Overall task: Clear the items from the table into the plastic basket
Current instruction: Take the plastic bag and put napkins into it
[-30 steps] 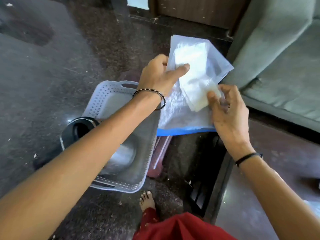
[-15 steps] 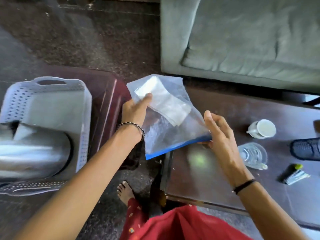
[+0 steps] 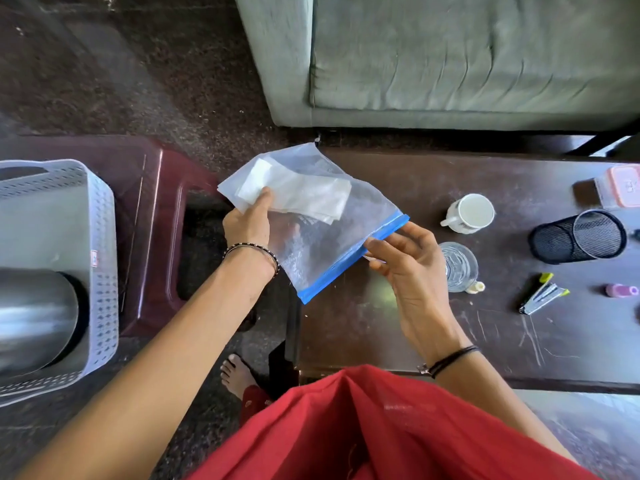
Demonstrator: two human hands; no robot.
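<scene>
Plastic basket (image 3: pixel 104 237): well left of the table (image 3: pixel 398 327), on a maroon stool (image 3: pixel 152 209); a steel vessel (image 3: pixel 34 313) lies inside, with free floor behind it.
Left hand (image 3: pixel 247 226): off the table's left end; it grips the closed end of the zip bag (image 3: pixel 322 237), thumb on top over the folded white sheets inside.
Zip bag: held in the air over the table's left end, between both your hands, blue strip toward you and to the right.
Right hand (image 3: pixel 412 268): over the table's left part; thumb and fingers pinch the blue strip near its far end.
Cup (image 3: pixel 469 213), glass (image 3: pixel 457 266): on the table, just right of your right hand.
Mesh holder (image 3: pixel 578 235), pink-lidded box (image 3: pixel 620 187), small pink bottle (image 3: pixel 620 290): toward the table's right end, not yet cleared.
Step in hand (judged): carry the bag to the basket.
Handling note: run the strip shut first if it gapes, so the sheets stay in. Let the left hand lead; release the right early to avoid knocking the glass. Lay the bag flat in the free space beside the vessel.
</scene>
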